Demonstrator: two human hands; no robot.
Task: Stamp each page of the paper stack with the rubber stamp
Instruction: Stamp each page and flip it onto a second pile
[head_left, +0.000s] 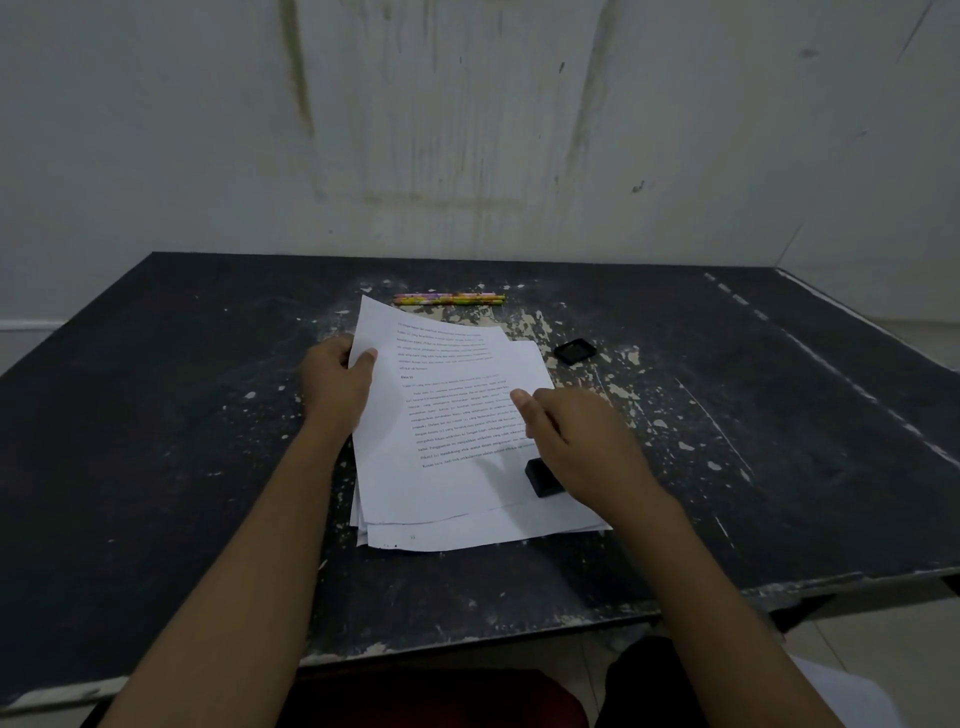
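Note:
A loose stack of white printed pages (467, 525) lies in the middle of the black table (156, 415). My left hand (337, 384) pinches the left edge of the top page (431, 415) and holds it lifted and tilted. My right hand (576, 441) rests over the page's right side, thumb on the paper, with a black rubber stamp (540, 477) sticking out from under the palm. The stamp's lower end touches the page near its bottom right corner.
A small black ink pad or lid (574, 351) lies on the table right of the stack. Two colourful pencils (449, 299) lie beyond the papers. A stained white wall stands behind the table. The table's front edge is chipped.

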